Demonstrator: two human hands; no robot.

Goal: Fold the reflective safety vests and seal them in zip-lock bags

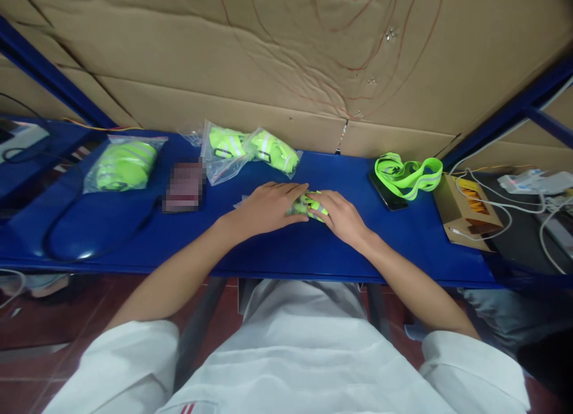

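Note:
Both of my hands rest on the blue shelf [268,247] at its middle, pressed onto a folded neon-yellow reflective strap [310,204]. My left hand [268,206] lies over the strap's left part with fingers curled down on it. On the strap's right part, my right hand [340,214] has its fingers closed around it. A bit of clear plastic shows under my left hand. Most of the strap is hidden by my fingers.
Two clear bags of folded neon straps [248,147] lie at the back, a fuller bag [123,163] at the left. A loose neon strap [407,174] lies on a dark phone [388,194] at the right. A cardboard box [465,211] with white cables stands beyond. Cardboard sheets form the back wall.

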